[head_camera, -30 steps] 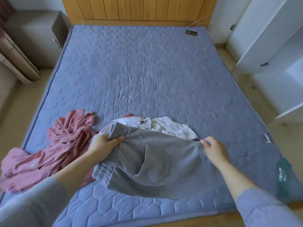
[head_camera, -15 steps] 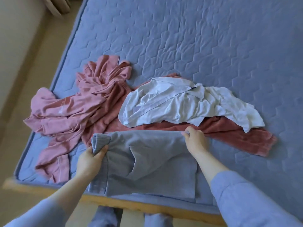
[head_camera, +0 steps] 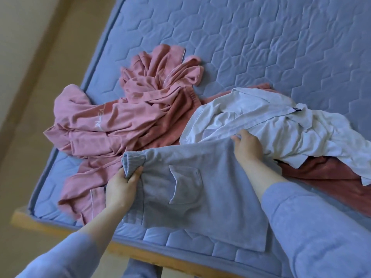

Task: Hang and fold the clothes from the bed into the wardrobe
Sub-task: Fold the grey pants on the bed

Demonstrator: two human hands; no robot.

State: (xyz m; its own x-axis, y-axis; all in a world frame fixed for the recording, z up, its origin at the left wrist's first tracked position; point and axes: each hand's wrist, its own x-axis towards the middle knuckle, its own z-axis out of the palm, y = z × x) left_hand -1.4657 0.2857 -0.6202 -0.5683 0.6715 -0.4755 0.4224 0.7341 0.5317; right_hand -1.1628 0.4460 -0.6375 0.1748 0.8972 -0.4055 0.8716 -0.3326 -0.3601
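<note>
A grey garment with a patch pocket (head_camera: 190, 189) lies spread at the near edge of the bed. My left hand (head_camera: 122, 187) grips its ribbed waistband at the left corner. My right hand (head_camera: 248, 146) holds the garment's far right corner, fingers curled over the edge. Just beyond it lies a crumpled white shirt (head_camera: 261, 127) on a dark red towel-like cloth (head_camera: 331, 177). A pink garment with white lettering (head_camera: 120, 117) is heaped to the left.
The blue quilted mattress (head_camera: 261, 47) stretches away behind the pile. Its wooden frame (head_camera: 160, 255) runs along the near edge. Beige floor (head_camera: 30, 97) lies to the left of the bed.
The view has tilted down and swung left, bringing the pile closer. Both hands keep their hold on the grey garment, which has gone from lifted to lying flat at the near bed edge.
</note>
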